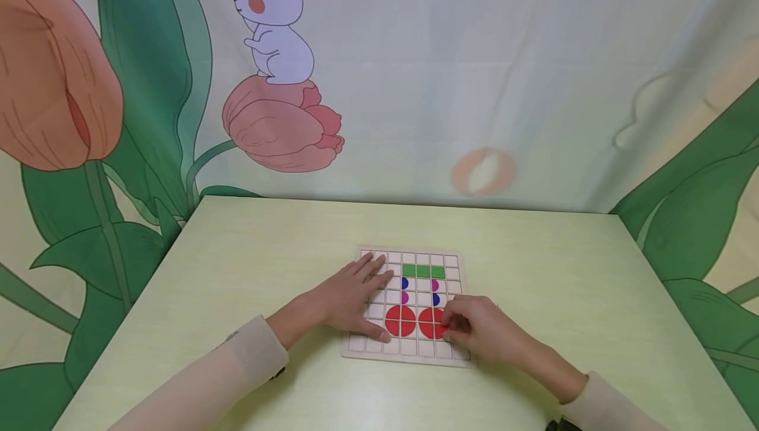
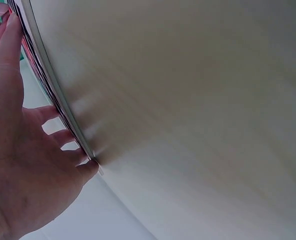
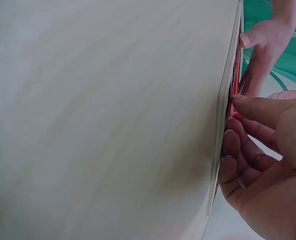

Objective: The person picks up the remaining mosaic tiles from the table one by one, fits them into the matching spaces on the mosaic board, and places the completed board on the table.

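A square board (image 1: 409, 362) with a grid of white tiles lies on the table. Red quarter-circle tiles form two round shapes near its lower part, a left red circle (image 1: 393, 314) and a right red circle (image 1: 425, 316). My left hand (image 1: 350, 296) rests on the board's left side, fingers spread and thumb beside the left circle. At the right circle's outer edge, my right hand (image 1: 483, 327) pinches a red quarter-circle tile between thumb and forefinger, partly hidden by the fingers. In the right wrist view, red shows by the right thumb (image 3: 260, 107).
Green tiles (image 1: 423, 271) form a bar in an upper row. Below them sit small blue (image 1: 405, 283) and magenta (image 1: 435, 285) half-circle shapes. The pale table (image 1: 267, 240) extends around the board, and a printed curtain (image 1: 403, 88) hangs behind its far edge.
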### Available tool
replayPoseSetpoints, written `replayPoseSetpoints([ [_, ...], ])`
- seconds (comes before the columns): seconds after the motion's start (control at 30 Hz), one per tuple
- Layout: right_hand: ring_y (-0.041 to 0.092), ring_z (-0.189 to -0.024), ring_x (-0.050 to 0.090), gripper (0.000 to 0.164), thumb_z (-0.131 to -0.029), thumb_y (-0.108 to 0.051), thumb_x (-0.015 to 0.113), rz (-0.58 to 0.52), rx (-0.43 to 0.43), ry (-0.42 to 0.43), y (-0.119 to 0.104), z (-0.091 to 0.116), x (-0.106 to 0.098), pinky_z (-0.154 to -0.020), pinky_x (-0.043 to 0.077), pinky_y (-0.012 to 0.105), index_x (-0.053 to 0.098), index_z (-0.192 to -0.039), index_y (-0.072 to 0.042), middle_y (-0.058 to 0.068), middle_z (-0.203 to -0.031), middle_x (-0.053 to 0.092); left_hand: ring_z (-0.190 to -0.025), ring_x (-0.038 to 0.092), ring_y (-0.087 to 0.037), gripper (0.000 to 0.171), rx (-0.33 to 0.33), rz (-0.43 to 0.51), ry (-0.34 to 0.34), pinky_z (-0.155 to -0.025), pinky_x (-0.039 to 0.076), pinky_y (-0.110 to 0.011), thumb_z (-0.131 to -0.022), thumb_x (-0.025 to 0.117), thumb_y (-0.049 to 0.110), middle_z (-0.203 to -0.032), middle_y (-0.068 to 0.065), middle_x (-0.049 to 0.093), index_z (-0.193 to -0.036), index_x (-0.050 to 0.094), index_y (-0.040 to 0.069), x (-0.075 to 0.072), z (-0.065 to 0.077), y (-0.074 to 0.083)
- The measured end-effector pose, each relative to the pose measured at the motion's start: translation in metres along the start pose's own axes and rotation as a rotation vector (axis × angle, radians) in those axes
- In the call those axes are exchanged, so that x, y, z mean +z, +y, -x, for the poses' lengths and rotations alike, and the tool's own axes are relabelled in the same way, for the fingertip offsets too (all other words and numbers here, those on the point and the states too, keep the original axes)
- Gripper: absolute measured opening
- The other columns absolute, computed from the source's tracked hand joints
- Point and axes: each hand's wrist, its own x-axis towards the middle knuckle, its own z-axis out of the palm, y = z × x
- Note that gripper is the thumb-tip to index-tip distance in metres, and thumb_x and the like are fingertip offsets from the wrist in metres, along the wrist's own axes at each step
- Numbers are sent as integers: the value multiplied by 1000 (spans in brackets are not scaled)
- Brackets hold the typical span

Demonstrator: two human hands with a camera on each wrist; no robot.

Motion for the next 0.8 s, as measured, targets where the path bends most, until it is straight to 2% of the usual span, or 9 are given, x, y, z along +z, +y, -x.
replayPoseSetpoints([
  [0.2,12,-81,59,14,-91,-16,86,2,-17,-7,0,0,-4,-70,56,24,74,-99,-18,-14,-87,63,-164,2,-35,123,0,11,0,-131,14,-52,-78,67,87,-178,-10,9,-171,24,19,-1,-1,1],
  [0.47,10,-81,59,17,-95,-22,83,5,-102,-37,-6,2,-16,-69,54,23,75,-107,-14,-14,-86,62,-164,4,-36,123,16,26,-21,-131,14,-51,-78,69,86,-178,-11,11,-170,25,19,-2,0,3],
  [0.57,10,-82,59,20,-97,-25,81,7,-118,-61,-11,3,-22,-70,55,25,74,-112,-13,-14,-88,62,-164,7,-34,118,20,78,-35,-131,18,-49,-80,69,84,-178,-9,14,-170,28,19,-3,0,-2],
  [0.67,13,-88,61,25,-98,-29,80,26,-118,-48,-18,4,-33,-74,58,30,72,-117,-15,-13,-93,64,-162,17,-30,107,-5,177,-39,-128,27,-48,-85,69,79,-176,-6,20,-168,33,22,-13,0,-8],
  [0.73,17,-94,63,30,-98,-33,79,57,-124,-9,-23,4,-43,-78,59,34,71,-122,-16,-11,-101,66,-160,26,-29,99,-21,239,-19,-126,32,-49,-89,71,73,-174,-6,27,-166,37,22,-27,1,-10],
  [0.8,20,-100,64,37,-98,-39,78,97,-133,53,-28,3,-56,-83,59,38,70,-127,-18,-8,-109,68,-158,31,-29,94,-37,252,11,-125,34,-51,-92,70,70,-172,-6,32,-166,38,22,-45,2,-11],
])
